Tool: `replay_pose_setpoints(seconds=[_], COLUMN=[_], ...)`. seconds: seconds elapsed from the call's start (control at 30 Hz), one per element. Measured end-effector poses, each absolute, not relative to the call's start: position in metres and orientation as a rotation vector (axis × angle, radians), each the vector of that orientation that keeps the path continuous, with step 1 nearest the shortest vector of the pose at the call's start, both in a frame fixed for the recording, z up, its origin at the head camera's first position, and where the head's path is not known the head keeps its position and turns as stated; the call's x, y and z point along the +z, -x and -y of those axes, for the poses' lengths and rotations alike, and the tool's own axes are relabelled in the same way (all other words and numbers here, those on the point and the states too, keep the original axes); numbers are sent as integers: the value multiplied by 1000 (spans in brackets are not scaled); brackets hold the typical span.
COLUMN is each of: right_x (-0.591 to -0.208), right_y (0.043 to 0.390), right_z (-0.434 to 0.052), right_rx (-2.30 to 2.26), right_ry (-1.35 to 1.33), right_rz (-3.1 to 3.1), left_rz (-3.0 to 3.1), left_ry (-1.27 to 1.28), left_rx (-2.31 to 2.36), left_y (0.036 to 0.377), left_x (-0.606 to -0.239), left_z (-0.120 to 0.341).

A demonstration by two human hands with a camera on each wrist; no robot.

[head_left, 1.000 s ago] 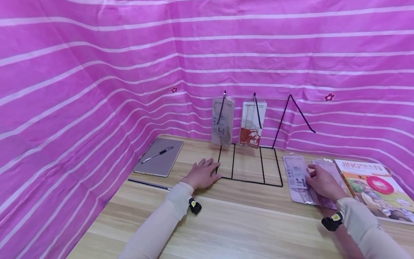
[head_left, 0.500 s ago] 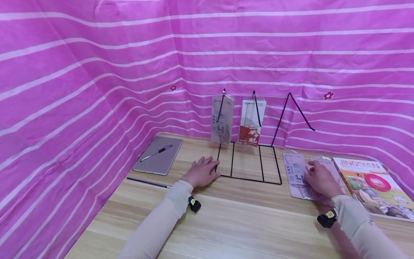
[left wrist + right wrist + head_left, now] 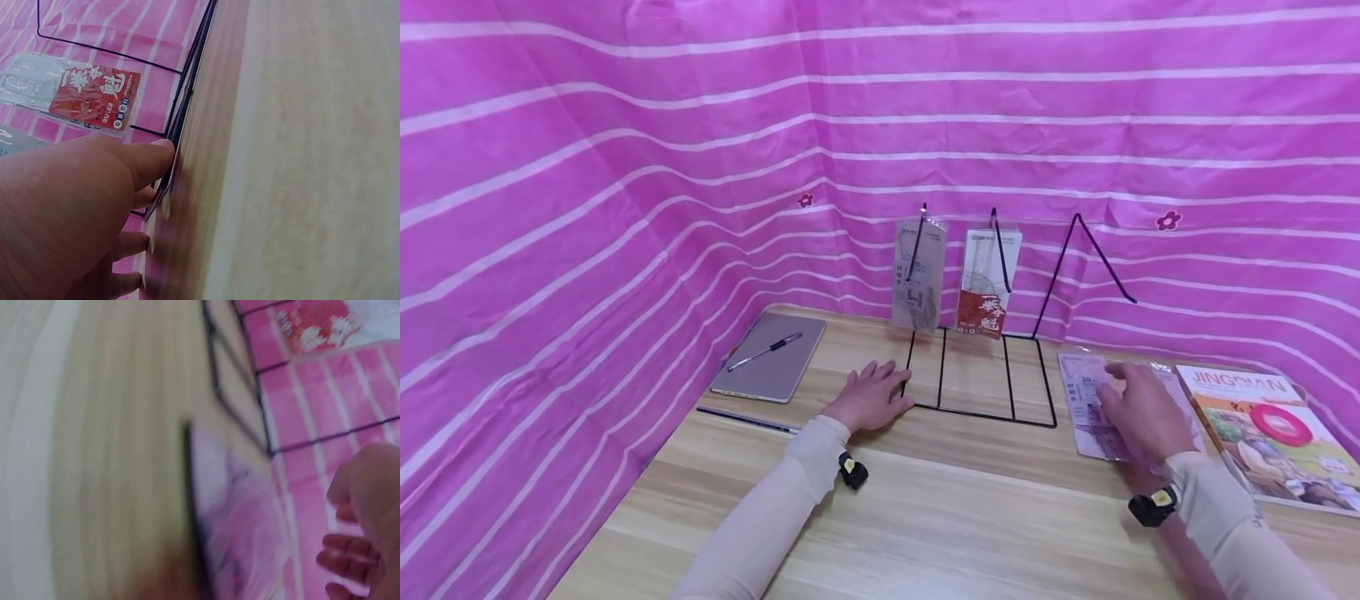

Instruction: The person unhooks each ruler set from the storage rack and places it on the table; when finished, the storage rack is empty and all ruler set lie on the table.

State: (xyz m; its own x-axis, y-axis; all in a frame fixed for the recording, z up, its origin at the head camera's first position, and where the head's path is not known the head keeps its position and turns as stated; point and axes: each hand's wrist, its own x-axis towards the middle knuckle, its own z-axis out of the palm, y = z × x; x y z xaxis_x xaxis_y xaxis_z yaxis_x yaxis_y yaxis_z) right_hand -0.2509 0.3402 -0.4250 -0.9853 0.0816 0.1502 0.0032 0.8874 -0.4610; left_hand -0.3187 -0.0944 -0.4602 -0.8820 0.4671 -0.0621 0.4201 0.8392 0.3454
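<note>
My left hand (image 3: 871, 400) lies with spread fingers on the table at the front left corner of a black wire display rack (image 3: 985, 413). In the left wrist view, its thumb (image 3: 153, 159) touches the rack's base wire. My right hand (image 3: 1146, 412) hovers over two flat purple ruler-set packets, its fingers loosely bent with nothing between them. The left packet (image 3: 1086, 433) is partly covered by that hand; the other packet (image 3: 1180, 400) shows beside the fingers. On the rack hang a grey ruler-set packet (image 3: 910, 300) and a white-and-red ruler packet (image 3: 981, 308).
A magazine (image 3: 1262, 442) with a pink ring (image 3: 1281, 425) on it lies at the far right. At the left are a grey notebook (image 3: 797, 350), a pen (image 3: 765, 352) on top and a thin dark stick (image 3: 745, 419). Pink striped cloth (image 3: 700, 125) walls the table's back and left.
My right hand has lifted off the purple packets and shifted slightly left over them. The left hand stays at the rack's corner.
</note>
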Motion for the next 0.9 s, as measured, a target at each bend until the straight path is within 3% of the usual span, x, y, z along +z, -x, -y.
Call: replay_pose_setpoints(seconds=[0.37,0.9], right_x=[-402,-385], right_y=[276,314], right_z=[-283,-239], right_rx=[1028,1220], right_ry=[-325,-436], right_rz=[2652,2546], left_rz=[-2869,-2863], left_ry=[-680,-696], left_rx=[496,497], left_y=[317,317], left_x=[-459,-456], left_z=[98,95])
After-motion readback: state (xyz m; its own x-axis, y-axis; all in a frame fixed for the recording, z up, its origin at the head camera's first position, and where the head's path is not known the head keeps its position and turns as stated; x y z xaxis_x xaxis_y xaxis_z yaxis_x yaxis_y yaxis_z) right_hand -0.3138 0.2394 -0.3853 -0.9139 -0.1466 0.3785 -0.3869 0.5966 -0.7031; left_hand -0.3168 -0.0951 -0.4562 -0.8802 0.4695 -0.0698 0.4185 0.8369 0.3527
